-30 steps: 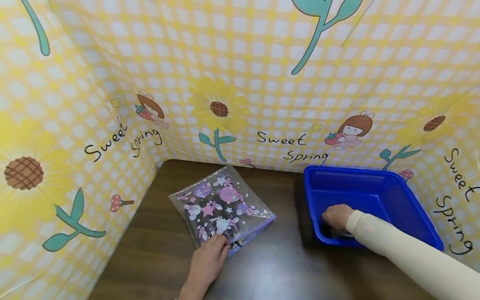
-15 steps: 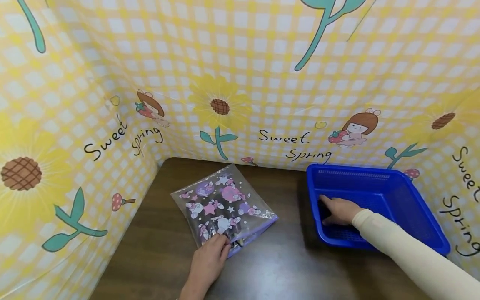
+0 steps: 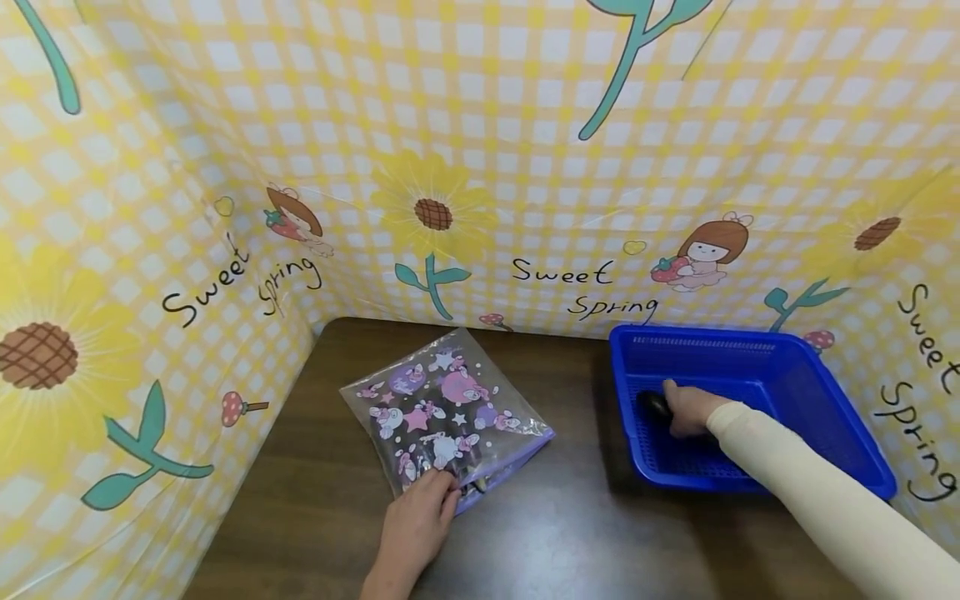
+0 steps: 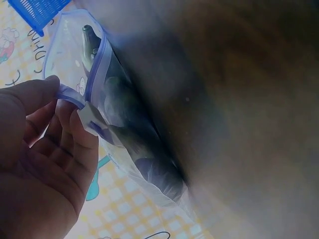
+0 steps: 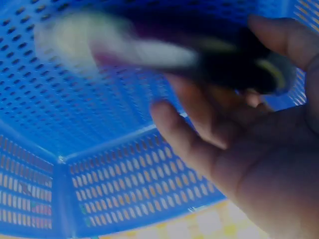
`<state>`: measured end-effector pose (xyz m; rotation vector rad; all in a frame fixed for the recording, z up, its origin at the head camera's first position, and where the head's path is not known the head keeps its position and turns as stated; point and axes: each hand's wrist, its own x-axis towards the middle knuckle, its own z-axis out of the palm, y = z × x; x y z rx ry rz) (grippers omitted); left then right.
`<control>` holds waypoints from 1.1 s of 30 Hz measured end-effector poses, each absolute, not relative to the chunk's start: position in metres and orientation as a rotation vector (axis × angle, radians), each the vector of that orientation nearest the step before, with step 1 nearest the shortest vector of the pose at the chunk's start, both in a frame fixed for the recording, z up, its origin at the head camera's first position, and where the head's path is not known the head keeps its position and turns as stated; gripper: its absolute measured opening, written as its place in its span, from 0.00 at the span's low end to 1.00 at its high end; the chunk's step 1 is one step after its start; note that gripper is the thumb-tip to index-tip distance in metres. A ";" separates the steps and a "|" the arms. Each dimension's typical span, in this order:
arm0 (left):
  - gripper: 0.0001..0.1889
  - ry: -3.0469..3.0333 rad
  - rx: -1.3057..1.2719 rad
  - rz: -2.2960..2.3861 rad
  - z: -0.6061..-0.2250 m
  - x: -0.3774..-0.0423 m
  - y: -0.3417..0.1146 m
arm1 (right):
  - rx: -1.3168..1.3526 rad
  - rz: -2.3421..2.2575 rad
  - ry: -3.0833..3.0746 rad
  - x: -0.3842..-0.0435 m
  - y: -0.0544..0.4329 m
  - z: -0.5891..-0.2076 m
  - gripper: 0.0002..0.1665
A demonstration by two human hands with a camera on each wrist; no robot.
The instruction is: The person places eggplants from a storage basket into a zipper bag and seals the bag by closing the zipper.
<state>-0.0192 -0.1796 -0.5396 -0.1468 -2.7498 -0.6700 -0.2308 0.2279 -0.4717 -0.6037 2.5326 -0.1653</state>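
Note:
My left hand [image 3: 420,517] pinches the purple-edged mouth of a clear printed zip bag [image 3: 453,400], which lies on the table. In the left wrist view, thumb and fingers hold the purple zip strip [image 4: 72,95] next to a white slider [image 4: 91,118], with the mouth apart. Dark, long things [image 4: 124,102] show through the plastic. Inside the blue basket [image 3: 757,483], my right hand [image 3: 693,410] grips a dark eggplant [image 3: 655,404]. The right wrist view shows this eggplant [image 5: 164,52] blurred, its pale end pointing away from the thumb and fingers.
The brown wooden table [image 3: 570,517] carries the bag at the left and the basket at the right. A yellow checked cloth [image 3: 480,117] with flowers and lettering stands as walls at the back and both sides, close behind the basket.
My right hand moves from low by the basket's left wall to a little further in, with the dark eggplant now showing in its grip. My left hand stays on the bag's mouth.

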 end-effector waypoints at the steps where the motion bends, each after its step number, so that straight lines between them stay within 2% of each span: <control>1: 0.08 -2.754 -0.142 -0.670 -0.539 -0.019 -0.180 | -0.634 -0.196 2.548 -0.233 0.228 -0.469 0.40; 4: 0.08 -2.763 -0.137 -0.672 -0.538 -0.020 -0.179 | -0.709 -0.253 2.608 -0.236 0.227 -0.462 0.29; 8: 0.08 -2.760 -0.145 -0.675 -0.538 -0.020 -0.179 | -0.723 -0.313 2.651 -0.234 0.226 -0.453 0.20; 15: 0.08 -2.741 -0.169 -0.684 -0.539 -0.020 -0.179 | -0.748 -0.329 2.660 -0.228 0.232 -0.449 0.24; 23: 0.07 -2.735 -0.181 -0.672 -0.541 -0.022 -0.181 | -0.640 -0.492 2.641 -0.221 0.237 -0.443 0.28; 33: 0.07 -2.752 -0.165 -0.673 -0.542 -0.022 -0.180 | -0.614 -0.573 2.702 -0.200 0.234 -0.424 0.23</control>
